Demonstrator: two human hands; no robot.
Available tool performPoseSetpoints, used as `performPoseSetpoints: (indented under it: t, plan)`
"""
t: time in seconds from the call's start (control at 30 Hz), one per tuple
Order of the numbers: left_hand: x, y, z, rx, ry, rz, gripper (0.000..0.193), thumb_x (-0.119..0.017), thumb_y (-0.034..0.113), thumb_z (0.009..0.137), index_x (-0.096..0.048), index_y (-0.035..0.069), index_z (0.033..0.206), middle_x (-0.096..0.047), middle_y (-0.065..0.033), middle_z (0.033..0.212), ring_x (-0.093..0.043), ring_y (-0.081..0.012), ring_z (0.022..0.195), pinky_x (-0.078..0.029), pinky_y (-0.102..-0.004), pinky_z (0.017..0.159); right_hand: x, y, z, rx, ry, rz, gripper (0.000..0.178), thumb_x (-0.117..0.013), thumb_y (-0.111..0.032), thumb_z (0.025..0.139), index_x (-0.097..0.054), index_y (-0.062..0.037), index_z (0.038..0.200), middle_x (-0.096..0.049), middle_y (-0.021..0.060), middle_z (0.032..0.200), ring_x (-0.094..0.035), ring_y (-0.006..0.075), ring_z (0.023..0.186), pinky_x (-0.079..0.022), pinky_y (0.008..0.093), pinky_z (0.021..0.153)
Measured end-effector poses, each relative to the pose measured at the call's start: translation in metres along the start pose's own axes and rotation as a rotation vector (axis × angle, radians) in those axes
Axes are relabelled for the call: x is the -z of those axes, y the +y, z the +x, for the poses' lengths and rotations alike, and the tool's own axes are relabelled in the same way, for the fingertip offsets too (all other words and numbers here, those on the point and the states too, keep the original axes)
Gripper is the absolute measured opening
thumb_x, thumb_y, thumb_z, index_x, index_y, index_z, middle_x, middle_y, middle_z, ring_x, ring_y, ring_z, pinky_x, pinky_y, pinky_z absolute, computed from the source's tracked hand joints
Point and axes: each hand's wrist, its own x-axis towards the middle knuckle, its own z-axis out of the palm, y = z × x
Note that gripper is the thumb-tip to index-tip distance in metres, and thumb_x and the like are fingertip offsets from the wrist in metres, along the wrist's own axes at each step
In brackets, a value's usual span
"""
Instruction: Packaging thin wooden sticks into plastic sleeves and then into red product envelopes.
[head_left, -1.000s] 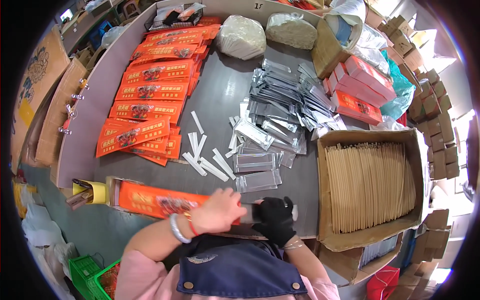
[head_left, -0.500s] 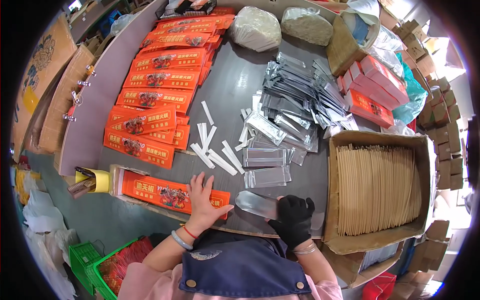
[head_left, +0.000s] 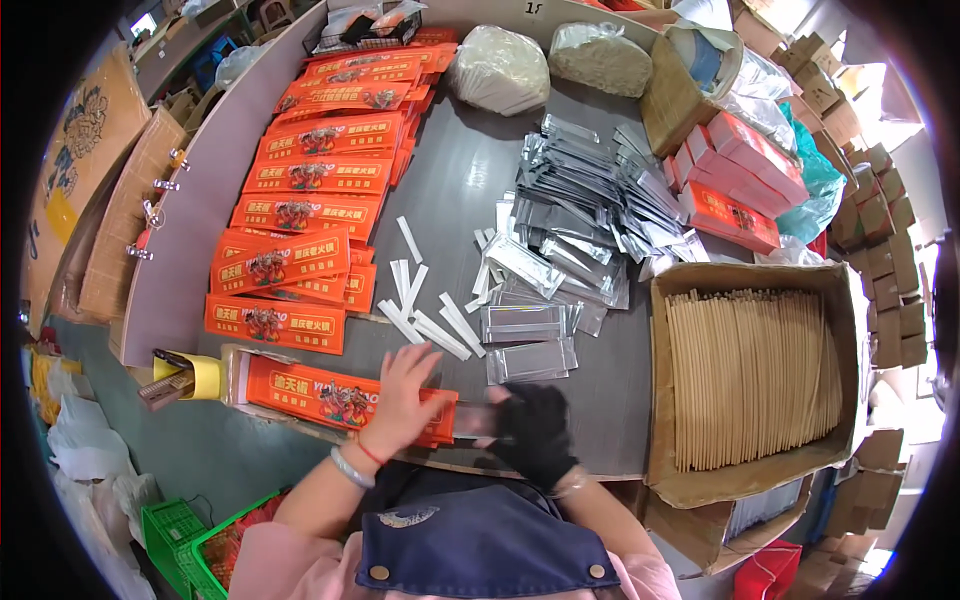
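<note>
A stack of long red printed paper sleeves (head_left: 305, 387) lies at the near left in a shallow open cardboard box. My bare left hand (head_left: 402, 402) rests over the stack's right part, fingers spread, thumb near its right end. My right hand (head_left: 535, 432), in a black fingerless glove and blurred by motion, grips a shiny, see-through strip (head_left: 472, 420). The strip's far end meets the right end of the red sleeves; whether it is inside the top one I cannot tell. Past my hands lie clear plastic packets (head_left: 532, 360) and several white paper strips (head_left: 437, 330).
More red sleeves (head_left: 318, 175) lie in overlapping rows at the left. A pile of silvery packets (head_left: 580, 180) fills the middle back. At right stands a cardboard box (head_left: 655, 400) of wooden chopsticks (head_left: 750, 380), behind it red boxes (head_left: 745, 165). A yellow holder (head_left: 207, 378) stands at left.
My right hand has moved left with the shiny strip, bringing it to the red sleeves' right end. My left hand stays over the stack, shifted slightly, and the stack's right end looks more uneven.
</note>
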Motion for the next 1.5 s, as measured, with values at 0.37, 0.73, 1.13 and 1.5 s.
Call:
performPoseSetpoints:
  t: [0.37,0.73,1.13,1.5]
  plan:
    - [0.011,-0.023,0.078,-0.463,0.005,0.282,0.009,-0.072,0.014,0.075,-0.064,0.010,0.079,-0.058,-0.0019,0.083,-0.056,-0.0247,0.086,-0.042,-0.0385,0.079,0.085,0.139,-0.112,-0.975,0.104,-0.706,0.030,-0.069,-0.024,0.081,-0.056,-0.0051,0.101,-0.058,0.0142,0.096,-0.057,0.0349,0.092,-0.046,0.0464,0.080]
    - [-0.040,0.044,0.118,-0.288,0.080,0.198,0.042,-0.082,0.015,0.066,-0.065,0.013,0.105,-0.057,-0.0041,0.107,-0.053,-0.0269,0.101,-0.042,-0.0415,0.086,0.066,0.138,-0.107,-1.004,0.047,-0.702,0.016,-0.062,-0.019,0.086,-0.053,-0.0074,0.092,-0.056,0.0130,0.093,-0.058,0.0318,0.091,-0.048,0.0439,0.075]
    - [-0.022,0.058,0.099,-0.188,-0.122,-0.269,0.016,-0.078,0.012,0.071,-0.069,0.008,0.084,-0.064,-0.0039,0.072,-0.060,-0.0268,0.073,-0.045,-0.0397,0.073,0.068,0.134,-0.096,-1.055,-0.104,-0.747,0.013,-0.058,-0.020,0.090,-0.054,-0.0082,0.090,-0.058,0.0120,0.090,-0.061,0.0314,0.088,-0.050,0.0440,0.072]
    - [0.006,0.043,-0.001,-0.226,-0.115,0.006,0.057,-0.085,0.026,0.061,-0.066,0.008,0.111,-0.060,-0.0079,0.111,-0.052,-0.0309,0.108,-0.042,-0.0437,0.093,0.079,0.090,-0.087,-0.309,0.202,-0.059,0.015,-0.061,-0.016,0.087,-0.066,-0.0107,0.100,-0.059,0.0133,0.080,-0.058,0.0344,0.073,-0.045,0.0463,0.066]
